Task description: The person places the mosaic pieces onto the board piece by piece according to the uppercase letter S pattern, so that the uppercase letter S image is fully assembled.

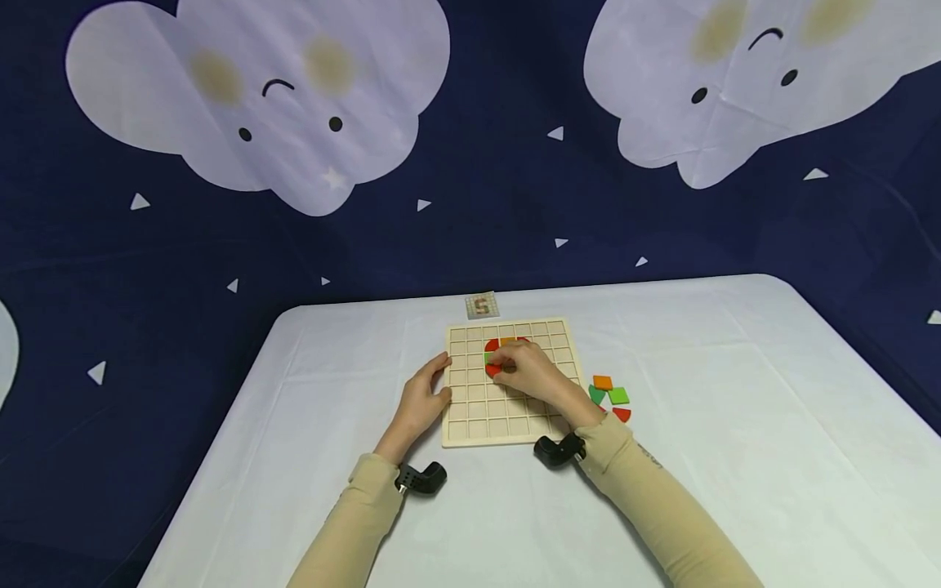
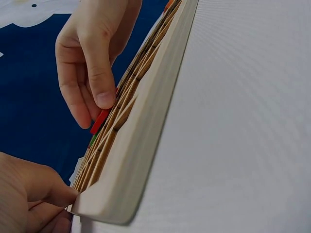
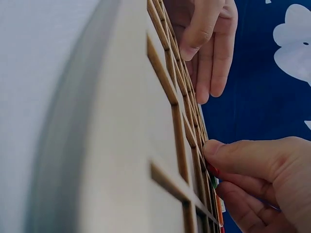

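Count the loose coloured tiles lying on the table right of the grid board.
4: an orange tile, a light green tile, a dark green tile and a red tile, clustered beside the wooden grid board. The right forearm may hide more.

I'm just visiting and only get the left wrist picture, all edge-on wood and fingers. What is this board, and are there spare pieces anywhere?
Observer: It is a wooden grid board lying flat on a white table.
Operator: Any spare pieces?
Observer: Yes, loose pieces, orange, green and red, lie on the table just off the board's right edge.
Operator: Where are the hands?
Observer: The left hand touches the board's left edge; the right hand rests over red and green pieces in the upper cells.
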`<state>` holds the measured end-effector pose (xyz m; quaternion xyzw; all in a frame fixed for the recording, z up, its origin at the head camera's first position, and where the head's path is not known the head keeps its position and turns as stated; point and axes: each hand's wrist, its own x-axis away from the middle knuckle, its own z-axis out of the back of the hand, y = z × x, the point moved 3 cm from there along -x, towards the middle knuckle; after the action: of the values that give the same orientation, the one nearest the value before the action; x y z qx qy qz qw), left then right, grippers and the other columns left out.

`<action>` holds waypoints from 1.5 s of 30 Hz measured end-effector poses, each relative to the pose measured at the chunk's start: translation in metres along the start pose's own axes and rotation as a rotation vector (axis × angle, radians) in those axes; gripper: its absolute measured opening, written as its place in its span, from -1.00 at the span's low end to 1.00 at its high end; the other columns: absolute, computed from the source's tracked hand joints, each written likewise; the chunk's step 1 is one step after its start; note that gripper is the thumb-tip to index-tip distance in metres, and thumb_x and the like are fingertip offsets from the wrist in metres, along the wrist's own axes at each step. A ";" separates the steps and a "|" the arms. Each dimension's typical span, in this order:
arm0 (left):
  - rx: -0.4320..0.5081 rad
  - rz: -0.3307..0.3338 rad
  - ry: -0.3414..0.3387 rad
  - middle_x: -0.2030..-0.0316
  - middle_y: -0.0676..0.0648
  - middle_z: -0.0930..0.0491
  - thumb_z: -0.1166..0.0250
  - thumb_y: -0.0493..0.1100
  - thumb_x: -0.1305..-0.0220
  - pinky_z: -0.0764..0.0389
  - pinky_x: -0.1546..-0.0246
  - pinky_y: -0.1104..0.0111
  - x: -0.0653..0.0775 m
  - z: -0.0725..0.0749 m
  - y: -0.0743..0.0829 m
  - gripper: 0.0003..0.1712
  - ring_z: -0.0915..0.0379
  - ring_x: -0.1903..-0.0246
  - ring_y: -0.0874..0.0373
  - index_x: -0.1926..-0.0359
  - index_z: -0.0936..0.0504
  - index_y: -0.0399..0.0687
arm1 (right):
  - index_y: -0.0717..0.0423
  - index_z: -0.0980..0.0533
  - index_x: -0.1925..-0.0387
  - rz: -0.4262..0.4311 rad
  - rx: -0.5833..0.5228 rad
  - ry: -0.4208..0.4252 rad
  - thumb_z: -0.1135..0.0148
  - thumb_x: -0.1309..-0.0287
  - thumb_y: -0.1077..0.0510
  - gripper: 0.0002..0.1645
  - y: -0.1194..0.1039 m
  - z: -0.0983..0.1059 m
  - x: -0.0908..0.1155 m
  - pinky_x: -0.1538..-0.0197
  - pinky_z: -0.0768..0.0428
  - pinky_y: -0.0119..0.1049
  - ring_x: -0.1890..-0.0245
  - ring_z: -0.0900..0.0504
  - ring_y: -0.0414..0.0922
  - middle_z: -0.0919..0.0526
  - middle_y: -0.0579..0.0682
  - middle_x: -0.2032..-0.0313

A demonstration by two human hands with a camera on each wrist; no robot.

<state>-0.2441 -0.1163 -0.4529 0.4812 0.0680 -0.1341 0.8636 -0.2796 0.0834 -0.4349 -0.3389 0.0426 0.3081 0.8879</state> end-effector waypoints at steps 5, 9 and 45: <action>-0.003 0.016 -0.013 -0.18 -0.26 -0.42 -0.12 -0.49 -0.04 -0.23 -0.27 0.21 -0.001 -0.001 0.000 -0.29 -0.26 -0.24 -0.07 -0.30 -0.25 -0.43 | 0.22 -0.62 0.15 0.031 -0.013 0.002 -0.38 0.02 0.25 -0.68 0.001 0.001 0.001 0.13 -0.57 -0.20 0.21 -0.59 -0.05 -0.65 0.05 0.23; -0.001 0.019 -0.013 -0.18 -0.25 -0.41 -0.13 -0.49 -0.04 -0.23 -0.27 0.23 -0.001 -0.001 0.000 -0.29 -0.25 -0.24 -0.06 -0.30 -0.25 -0.42 | 0.22 -0.62 0.17 0.066 -0.013 0.021 -0.37 0.03 0.24 -0.69 -0.003 0.003 0.002 0.16 -0.57 -0.24 0.23 -0.59 -0.07 -0.64 0.06 0.23; -0.001 0.025 -0.013 -0.18 -0.24 -0.42 -0.13 -0.48 -0.04 -0.23 -0.28 0.21 -0.001 0.000 -0.001 -0.29 -0.26 -0.24 -0.06 -0.30 -0.27 -0.39 | 0.19 -0.58 0.01 -0.288 -0.120 0.160 -0.32 -0.11 0.02 -0.55 0.043 0.115 0.091 -0.05 -0.51 0.01 0.03 -0.56 0.06 -0.62 0.07 0.05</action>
<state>-0.2456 -0.1163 -0.4536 0.4806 0.0565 -0.1262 0.8660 -0.2465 0.2278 -0.3979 -0.4174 0.0457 0.1516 0.8948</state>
